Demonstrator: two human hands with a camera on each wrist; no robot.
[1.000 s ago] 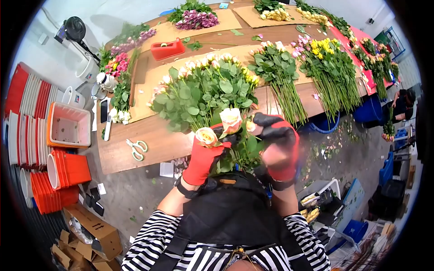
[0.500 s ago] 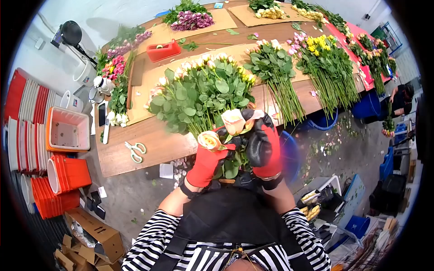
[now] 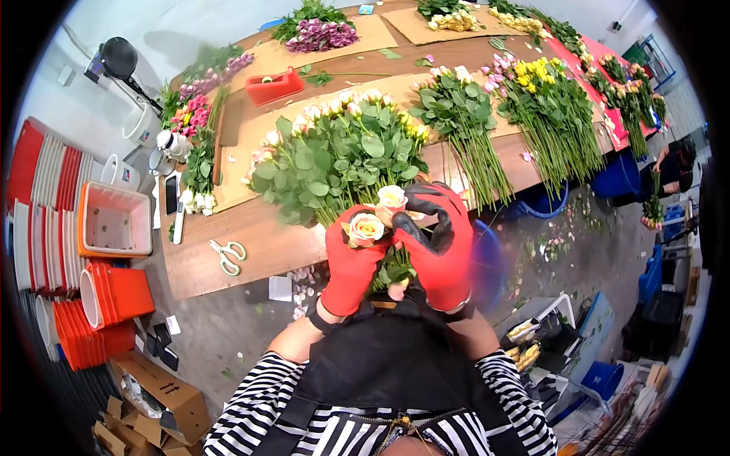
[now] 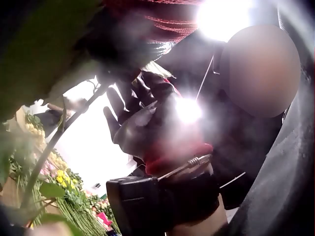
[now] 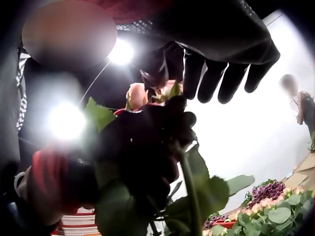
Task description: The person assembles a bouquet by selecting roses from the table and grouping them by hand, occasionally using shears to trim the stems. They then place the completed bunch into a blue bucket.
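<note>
Two peach-cream roses, one (image 3: 366, 229) in front of the other (image 3: 391, 199), stand above my left hand (image 3: 351, 266), which grips their stems. In the right wrist view the left hand (image 5: 140, 152) is a dark gloved fist around stems and leaves, with a pink rose (image 5: 137, 95) over it. My right hand (image 3: 445, 247) is beside the rear rose, thumb close to its petals. The right wrist view shows this hand (image 5: 221, 44) with its fingers spread and bent downward; whether the thumb touches the bloom is unclear. A pale pink petal (image 3: 398, 290) is below the hands.
A large bunch of leafy roses (image 3: 334, 156) lies on the wooden table (image 3: 190, 262) just beyond my hands. Scissors (image 3: 228, 257) rest near its front left edge, and a red tape dispenser (image 3: 274, 87) stands farther back. More bunches lie right; a blue bucket (image 3: 487, 262) stands below.
My right hand came in from the right to the rear rose, and its fingers have since spread. Both roses have shifted, the rear one lower. A loose petal now shows below the hands.
</note>
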